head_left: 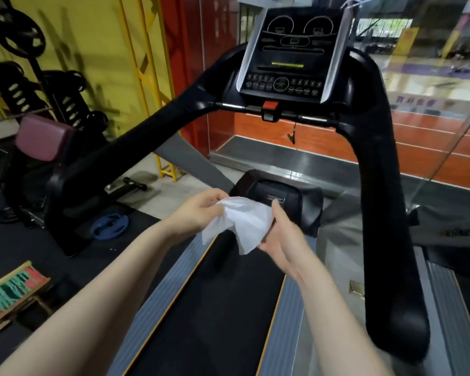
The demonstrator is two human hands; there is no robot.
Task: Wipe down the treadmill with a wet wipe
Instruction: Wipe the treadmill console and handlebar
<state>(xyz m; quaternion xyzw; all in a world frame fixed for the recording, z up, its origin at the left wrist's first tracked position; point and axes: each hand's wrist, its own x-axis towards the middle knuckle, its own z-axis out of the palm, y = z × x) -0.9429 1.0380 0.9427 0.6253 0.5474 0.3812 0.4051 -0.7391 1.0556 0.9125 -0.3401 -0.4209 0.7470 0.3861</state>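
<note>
A white wet wipe (244,226) hangs crumpled and half unfolded between both hands, above the treadmill belt (217,308). My left hand (198,213) pinches its upper left corner. My right hand (280,234) grips its right edge from below. The black treadmill stretches ahead: its console (291,50) with buttons and a lit yellow bar stands at the top, the left handrail (125,147) and right handrail (383,185) run down either side, and the motor cover (288,196) lies just beyond the wipe. Neither hand touches the machine.
A red safety key (270,105) with a dangling cord sits under the console. A weight rack with a maroon pad (42,137) and a blue weight plate (110,226) stand on the left floor. A glass wall (432,131) runs along the right and front.
</note>
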